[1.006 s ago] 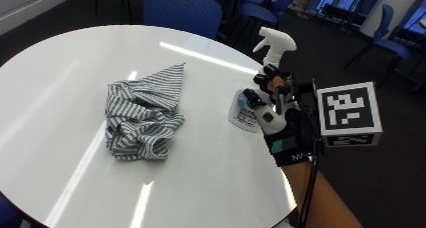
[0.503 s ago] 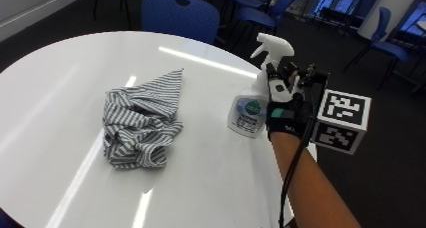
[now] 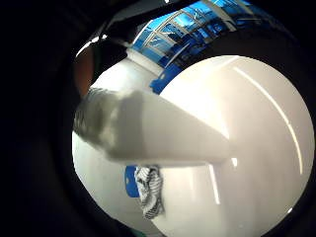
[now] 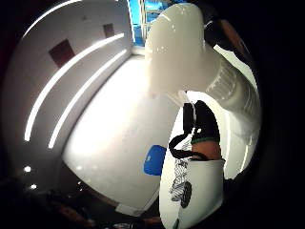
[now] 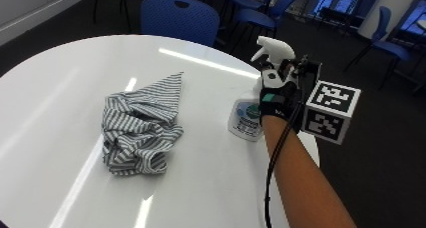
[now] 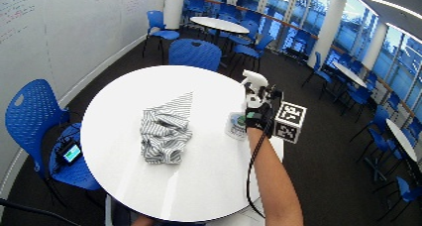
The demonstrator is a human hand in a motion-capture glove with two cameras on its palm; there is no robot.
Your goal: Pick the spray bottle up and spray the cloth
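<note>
The cloth has grey and white stripes. The spray bottle is white with a blue-green round label. The table is glossy white; the chair is blue.

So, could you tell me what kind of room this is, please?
Probably a meeting room or office common area: round white tables, blue chairs, a whiteboard wall and tall windows.

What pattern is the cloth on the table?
The cloth has grey and white stripes, clearest in the outside view.
</note>
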